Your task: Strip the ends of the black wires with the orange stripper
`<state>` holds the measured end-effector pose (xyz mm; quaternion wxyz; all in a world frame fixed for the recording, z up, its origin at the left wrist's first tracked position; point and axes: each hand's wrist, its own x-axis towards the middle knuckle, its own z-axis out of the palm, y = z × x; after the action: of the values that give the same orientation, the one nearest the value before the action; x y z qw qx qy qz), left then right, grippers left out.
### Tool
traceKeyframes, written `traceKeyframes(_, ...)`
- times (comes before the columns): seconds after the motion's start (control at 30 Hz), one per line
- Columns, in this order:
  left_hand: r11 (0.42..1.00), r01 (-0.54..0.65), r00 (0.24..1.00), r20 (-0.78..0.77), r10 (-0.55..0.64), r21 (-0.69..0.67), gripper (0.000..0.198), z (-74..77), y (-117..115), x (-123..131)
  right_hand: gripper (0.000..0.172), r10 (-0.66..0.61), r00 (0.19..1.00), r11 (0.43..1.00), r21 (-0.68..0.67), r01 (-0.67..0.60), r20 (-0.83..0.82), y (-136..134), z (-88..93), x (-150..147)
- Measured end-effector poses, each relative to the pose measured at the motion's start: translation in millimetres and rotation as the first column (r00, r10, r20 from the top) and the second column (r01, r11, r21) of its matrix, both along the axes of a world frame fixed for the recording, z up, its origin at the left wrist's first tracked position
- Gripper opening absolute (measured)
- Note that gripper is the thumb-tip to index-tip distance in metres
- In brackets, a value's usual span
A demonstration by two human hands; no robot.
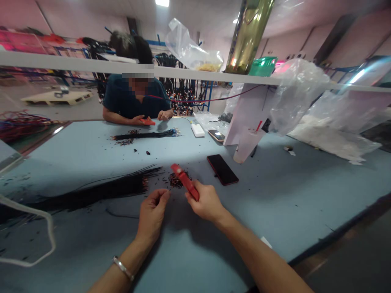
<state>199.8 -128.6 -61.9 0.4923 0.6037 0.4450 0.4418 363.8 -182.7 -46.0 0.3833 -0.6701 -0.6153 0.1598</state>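
Note:
My right hand (207, 199) is wrapped around a red wire stripper (185, 181), whose head points up and left over a small pile of dark offcuts (175, 180). To its left, my left hand (154, 209) pinches thumb against forefinger, with the tips just short of the tool. A thin black wire (122, 215) runs along the table into that hand; its end at the fingertips is barely visible. Beyond and left of this hand lies a thick bundle of black wires (100, 189), its coppery ends facing the pile.
Across the blue table (290, 199) a co-worker (137, 93) holds a red tool (147, 121) behind another wire bundle (146, 134). A phone (222, 169) and a plastic cup (247, 144) stand right of my hands. A white shelf (189, 73) spans overhead; a pale cord (50, 228) loops at left.

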Motion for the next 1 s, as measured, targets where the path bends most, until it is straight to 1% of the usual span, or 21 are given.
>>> traceKeyframes(0.03, 1.000, -0.015, 1.000, -0.021, 0.015, 0.008, 0.024, 0.5, 0, 0, 0.015, 0.023, 0.970, 0.999, -0.035, -0.033, -0.243, -1, 1.7, 2)
traceKeyframes(0.07, 1.000, -0.018, 0.999, -0.031, 0.019, 0.019, 0.024, 0.9, -1, -1, 0.017, 0.056, 0.866, 0.993, -0.065, -0.101, -0.497, -3, 2.1, 4)
traceKeyframes(0.1, 0.999, -0.015, 0.999, -0.036, 0.016, 0.032, 0.024, 1.2, -1, -1, 0.020, 0.077, 0.693, 0.979, -0.079, -0.189, -0.717, -5, 1.1, 6)
traceKeyframes(0.13, 0.999, -0.018, 0.999, -0.042, 0.019, 0.045, 0.023, 1.6, -1, -2, 0.023, 0.071, 0.489, 0.959, -0.075, -0.273, -0.870, -7, -1.1, 7)
traceKeyframes(0.17, 0.998, -0.031, 0.998, -0.049, 0.033, 0.056, 0.023, 2.0, -1, -2, 0.025, 0.038, 0.298, 0.942, -0.065, -0.330, -0.954, -9, -4.4, 9)
traceKeyframes(0.2, 0.996, -0.052, 0.997, -0.056, 0.055, 0.067, 0.023, 2.5, -1, -3, 0.027, -0.005, 0.155, 0.933, -0.061, -0.354, -0.988, -11, -8.1, 10)
traceKeyframes(0.23, 0.994, -0.074, 0.995, -0.063, 0.079, 0.075, 0.022, 2.8, -1, -4, 0.027, -0.042, 0.061, 0.934, -0.061, -0.353, -0.997, -13, -11.8, 11)
traceKeyframes(0.27, 0.992, -0.097, 0.992, -0.068, 0.103, 0.082, 0.021, 2.8, 0, -6, 0.026, -0.063, 0.003, 0.941, -0.060, -0.334, -0.998, -14, -14.9, 12)
traceKeyframes(0.3, 0.989, -0.121, 0.989, -0.071, 0.128, 0.089, 0.021, 2.6, 0, -7, 0.026, -0.069, -0.030, 0.951, -0.056, -0.306, -0.997, -15, -16.9, 13)
traceKeyframes(0.37, 0.981, -0.168, 0.982, -0.074, 0.176, 0.100, 0.020, 1.4, 2, -11, 0.026, -0.061, -0.055, 0.964, -0.045, -0.264, -0.997, -16, -16.5, 14)
traceKeyframes(0.4, 0.975, -0.195, 0.976, -0.072, 0.203, 0.106, 0.021, 0.6, 2, -12, 0.025, -0.061, -0.063, 0.964, -0.042, -0.262, -0.996, -16, -14.2, 15)
traceKeyframes(0.47, 0.961, -0.251, 0.964, -0.065, 0.260, 0.117, 0.021, -1.1, 3, -14, 0.025, -0.084, -0.094, 0.952, -0.052, -0.301, -0.992, -18, -6.8, 14)
traceKeyframes(0.53, 0.950, -0.282, 0.954, -0.067, 0.292, 0.131, 0.022, -2.0, 4, -15, 0.026, -0.126, -0.139, 0.933, -0.069, -0.354, -0.982, -22, 2.3, 10)
traceKeyframes(0.63, 0.949, -0.275, 0.951, -0.100, 0.292, 0.152, 0.022, -1.2, 3, -16, 0.025, -0.178, -0.196, 0.913, -0.088, -0.398, -0.964, -28, 14.2, -4)
traceKeyframes(0.73, 0.945, -0.283, 0.944, -0.128, 0.305, 0.161, 0.023, 1.8, 0, -17, 0.025, -0.228, -0.248, 0.888, -0.097, -0.450, -0.941, -40, 20.9, -23)
traceKeyframes(0.8, 0.942, -0.292, 0.939, -0.139, 0.316, 0.165, 0.024, 4.2, -2, -17, 0.025, -0.277, -0.295, 0.873, -0.112, -0.474, -0.914, -51, 20.9, -35)
traceKeyframes(0.87, 0.943, -0.289, 0.938, -0.147, 0.313, 0.165, 0.024, 5.9, -4, -17, 0.025, -0.336, -0.365, 0.859, -0.123, -0.497, -0.868, -62, 16.8, -46)
traceKeyframes(0.9, 0.944, -0.285, 0.939, -0.148, 0.309, 0.164, 0.024, 6.4, -5, -18, 0.026, -0.362, -0.386, 0.848, -0.128, -0.515, -0.848, -66, 13.6, -51)
traceKeyframes(1.0, 0.949, -0.277, 0.942, -0.154, 0.299, 0.150, 0.022, 6.2, -5, -18, 0.028, -0.400, -0.422, 0.842, -0.144, -0.520, -0.813, -63, 3.9, -63)
